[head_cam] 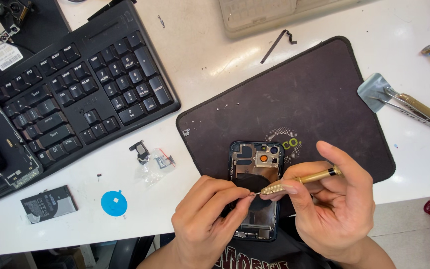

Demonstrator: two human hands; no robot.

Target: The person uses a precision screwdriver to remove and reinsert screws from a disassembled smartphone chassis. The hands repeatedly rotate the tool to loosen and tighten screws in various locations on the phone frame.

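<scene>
An opened phone (255, 192), back off and insides showing, is laid at the near edge of a dark mat (324, 94) on the white table (200, 69). It's pinned at its lower left side by the left hand (206, 224), fingers curled against the frame. A brass precision screwdriver (300, 180) is pinched in the right hand (335, 206), tip set down near the middle of the phone, right beside the left fingertips. To do this bit well, the driver probably should be kept upright and seated before any turn is made, and the frame held flat. A small parts bag (154, 163) and a blue disc (114, 203) are left nearby; a black keyboard (85, 89) is parked further off.
</scene>
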